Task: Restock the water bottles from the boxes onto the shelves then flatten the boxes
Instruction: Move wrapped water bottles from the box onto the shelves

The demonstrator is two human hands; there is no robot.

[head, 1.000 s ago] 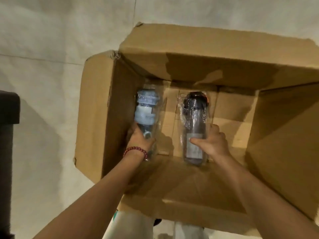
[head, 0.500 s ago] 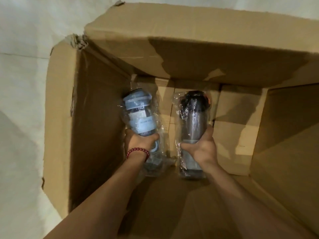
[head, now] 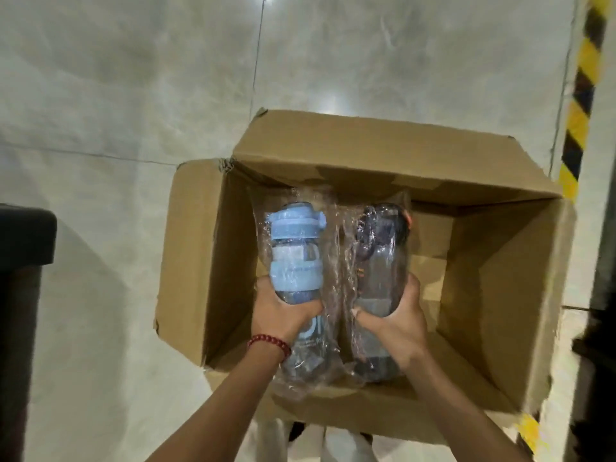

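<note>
**Two wrapped bottles held over an open box**

Head view: The left hand (head: 283,311) grips the blue water bottle (head: 295,258) around its lower body, fingers curled over the clear plastic wrap. The right hand (head: 395,320) grips the dark water bottle (head: 378,258) the same way, thumb across its front. The two bottles stand side by side, touching or nearly so, lids pointing away from the person, above the open cardboard box (head: 500,295). That makes two bottles, one per hand, and one box with its flaps folded outward. A red beaded bracelet (head: 270,341) circles the left wrist. The box sits on a pale floor (head: 116,111); yellow-black striped tape (head: 580,95) runs along the right side.
</note>
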